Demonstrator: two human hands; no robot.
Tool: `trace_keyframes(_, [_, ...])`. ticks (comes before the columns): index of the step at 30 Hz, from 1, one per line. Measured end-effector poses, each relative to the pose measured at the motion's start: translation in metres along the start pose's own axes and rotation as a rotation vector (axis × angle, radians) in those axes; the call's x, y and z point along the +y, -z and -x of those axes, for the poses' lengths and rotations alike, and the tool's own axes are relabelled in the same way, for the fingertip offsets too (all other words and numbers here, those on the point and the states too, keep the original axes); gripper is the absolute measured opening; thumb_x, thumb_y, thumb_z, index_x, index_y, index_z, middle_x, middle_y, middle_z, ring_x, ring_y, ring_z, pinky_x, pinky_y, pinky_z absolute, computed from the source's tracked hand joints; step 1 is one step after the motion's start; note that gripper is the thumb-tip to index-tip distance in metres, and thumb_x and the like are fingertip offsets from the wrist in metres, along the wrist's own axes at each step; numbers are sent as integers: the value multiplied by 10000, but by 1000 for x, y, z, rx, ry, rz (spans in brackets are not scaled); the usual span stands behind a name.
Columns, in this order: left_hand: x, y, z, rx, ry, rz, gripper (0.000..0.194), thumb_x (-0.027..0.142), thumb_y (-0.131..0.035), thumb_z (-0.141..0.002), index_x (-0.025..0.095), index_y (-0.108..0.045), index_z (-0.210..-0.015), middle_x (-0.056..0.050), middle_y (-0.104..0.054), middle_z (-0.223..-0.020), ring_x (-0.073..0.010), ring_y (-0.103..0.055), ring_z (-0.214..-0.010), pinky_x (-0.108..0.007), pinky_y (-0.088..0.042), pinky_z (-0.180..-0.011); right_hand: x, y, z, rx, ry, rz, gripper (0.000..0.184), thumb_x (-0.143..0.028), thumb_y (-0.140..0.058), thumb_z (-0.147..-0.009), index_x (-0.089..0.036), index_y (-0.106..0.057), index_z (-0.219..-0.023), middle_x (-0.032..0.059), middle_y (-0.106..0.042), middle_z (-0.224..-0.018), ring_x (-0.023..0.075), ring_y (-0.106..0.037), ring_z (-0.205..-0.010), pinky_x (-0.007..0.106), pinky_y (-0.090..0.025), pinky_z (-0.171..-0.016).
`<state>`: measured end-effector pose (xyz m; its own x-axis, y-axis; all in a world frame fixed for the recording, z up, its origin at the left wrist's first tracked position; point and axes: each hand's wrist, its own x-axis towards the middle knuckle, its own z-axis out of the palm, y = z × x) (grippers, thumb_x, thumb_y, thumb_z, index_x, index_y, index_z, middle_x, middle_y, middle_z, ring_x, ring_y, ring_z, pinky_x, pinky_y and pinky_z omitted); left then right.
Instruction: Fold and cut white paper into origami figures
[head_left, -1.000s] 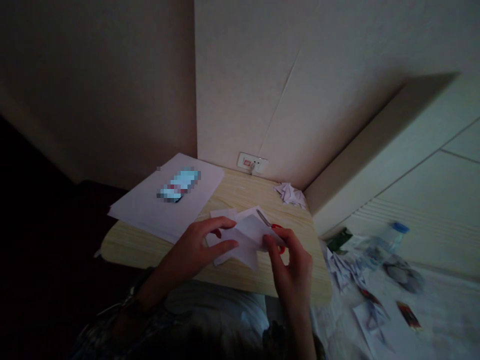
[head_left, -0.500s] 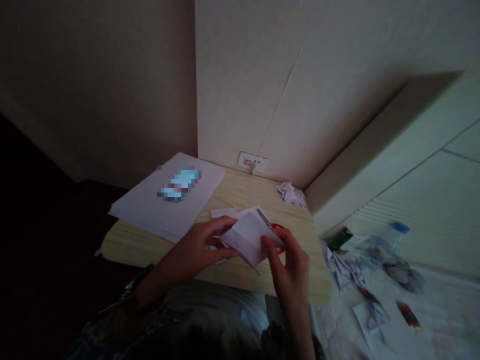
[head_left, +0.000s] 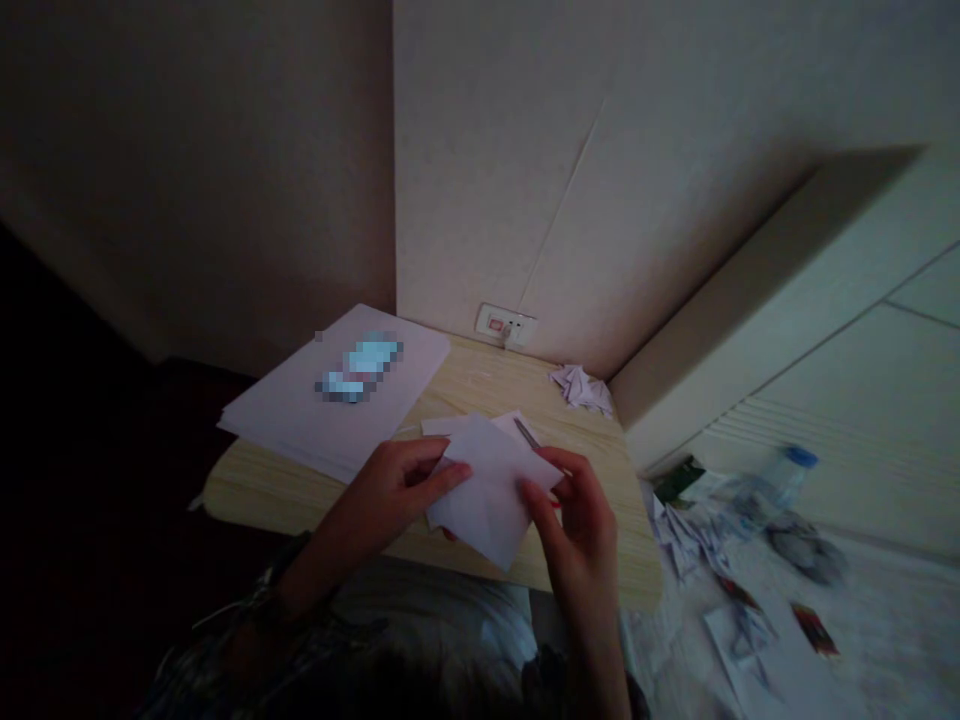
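Note:
A square sheet of white paper [head_left: 491, 490] with faint crease lines is held up over the table, one corner toward me. My left hand [head_left: 397, 490] is closed on its left corner, thumb on top and the other fingers partly hidden beneath. At the right corner, my right hand [head_left: 577, 510] pinches the sheet between thumb and fingers. Behind the sheet lie more white paper pieces [head_left: 439, 426], mostly covered. A pair of scissors [head_left: 526, 433] rests there too; one metal blade shows, and its red handle is mostly hidden by my right hand.
A phone [head_left: 360, 368], blurred out, lies on a stack of large white paper [head_left: 300, 435] at the table's left. Folded paper pieces [head_left: 581, 390] sit at the back right corner, below a wall socket [head_left: 506, 325]. Right of the table are a blue-capped bottle [head_left: 780, 485] and more folded paper [head_left: 686, 535].
The paper was partly folded and tilted between my hands; now it is spread flat as a square. My left hand was apart from it at first and now grips its left corner.

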<state>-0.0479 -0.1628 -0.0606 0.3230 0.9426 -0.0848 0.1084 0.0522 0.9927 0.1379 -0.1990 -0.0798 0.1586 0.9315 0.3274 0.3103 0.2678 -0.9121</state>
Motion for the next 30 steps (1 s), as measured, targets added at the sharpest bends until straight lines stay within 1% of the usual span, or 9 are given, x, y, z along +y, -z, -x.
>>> trace_keyframes(2, [1, 0, 0, 35, 14, 15, 235, 391, -610, -795, 169, -647, -726, 54, -593, -521, -97, -483, -389, -181, -332, -347, -1, 0, 0, -11, -48, -86, 229, -271, -656, -847, -252, -593, -1067, 31, -716, -880, 199, -676, -787, 298, -506, -634])
trace_keyframes(4, [1, 0, 0, 65, 15, -1, 257, 411, -582, -808, 171, -630, -730, 62, -564, -487, -82, -425, -355, -174, -273, -320, -2, -1, 0, 0, -65, -139, 284, -253, -675, -825, -264, -561, -1085, -3, -701, -779, 195, -675, -742, 312, -515, -658])
trace_keyframes(6, [1, 0, 0, 86, -1, -14, 281, 428, -558, -825, 173, -618, -724, 67, -540, -482, -79, -412, -359, -171, -275, -324, -4, -3, -1, 25, -60, -149, 312, -240, -690, -804, -268, -546, -1080, -28, -673, -708, 189, -661, -694, 319, -519, -661])
trace_keyframes(11, [2, -4, 0, 132, -63, 6, 268, 391, -553, -837, 179, -582, -677, 89, -456, -496, -72, -416, -388, -158, -321, -342, -7, -6, -2, 42, -53, -148, 312, -243, -688, -799, -260, -535, -1070, -34, -643, -660, 182, -631, -633, 322, -520, -627])
trace_keyframes(17, [5, -7, 2, 138, -71, 65, 254, 351, -573, -837, 175, -560, -655, 87, -495, -494, -68, -468, -412, -141, -385, -368, -6, -8, -1, 80, -62, -170, 318, -223, -695, -783, -257, -545, -1061, -40, -642, -685, 162, -621, -648, 288, -497, -615])
trace_keyframes(19, [4, -6, 2, 130, -69, 110, 222, 335, -624, -808, 169, -574, -670, 84, -528, -504, -67, -486, -420, -140, -402, -376, -5, -7, -1, 94, -62, -178, 311, -227, -694, -788, -256, -546, -1060, -40, -642, -690, 156, -619, -660, 276, -483, -615])
trace_keyframes(21, [4, -6, 1, 96, -49, 168, 174, 305, -694, -758, 163, -595, -739, 77, -596, -531, -75, -528, -436, -145, -434, -397, -4, -7, -1, 120, -67, -184, 310, -233, -694, -789, -254, -544, -1059, -37, -642, -702, 151, -614, -669, 268, -467, -612])
trace_keyframes(24, [5, -5, 0, 50, -11, 226, 230, 261, -738, -724, 156, -603, -879, 49, -696, -575, -110, -623, -470, -167, -480, -434, -3, -6, -1, 132, -96, -203, 331, -242, -697, -782, -252, -539, -1073, -34, -634, -727, 144, -607, -668, 264, -456, -607])
trace_keyframes(30, [5, -6, 0, 118, 5, 256, 242, 199, -750, -694, 163, -597, -879, 50, -726, -577, -118, -659, -476, -168, -498, -448, -4, -8, 0, 115, -118, -232, 355, -298, -700, -798, -258, -528, -1106, -31, -606, -732, 158, -607, -682, 287, -487, -633])
